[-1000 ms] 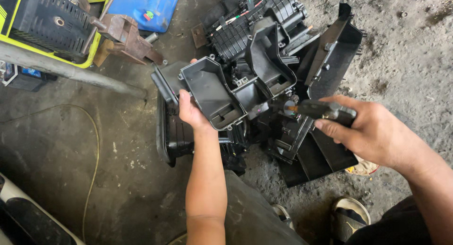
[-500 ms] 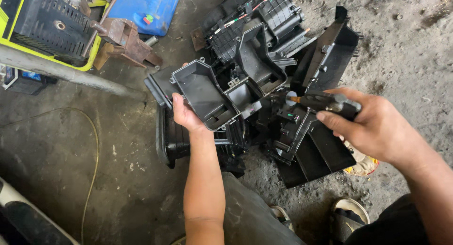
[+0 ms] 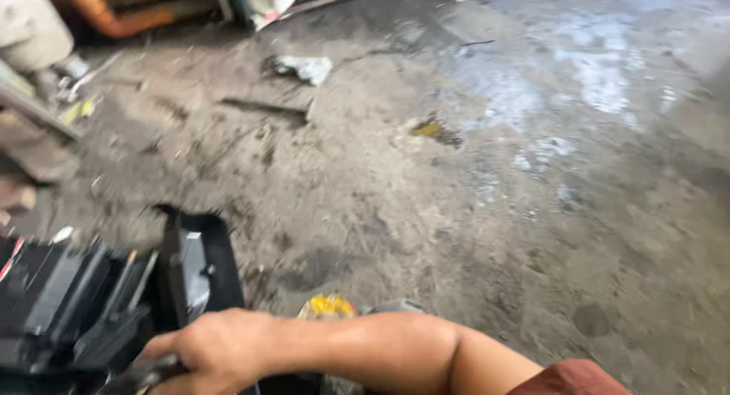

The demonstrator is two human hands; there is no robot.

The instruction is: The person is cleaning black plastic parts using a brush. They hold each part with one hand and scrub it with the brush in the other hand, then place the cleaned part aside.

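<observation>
My right hand is at the bottom left of the blurred head view, with the forearm running in from the right. Its fingers are closed around a dark-handled tool, and only the tool's handle end shows at the frame's lower edge. Just left of the hand lies the black plastic housing, with ribbed parts and an upright black panel. The hand is at the housing's near right side. My left hand is out of the picture.
Dirty concrete floor fills most of the view, with wet pale patches at the far right. A crumpled white rag and a yellow scrap lie farther out. A yellow item sits by my forearm. An orange hose lies at top left.
The view has swung away from the housing toward the open floor on the right. My left hand has left the frame. My right hand still grips the tool.
</observation>
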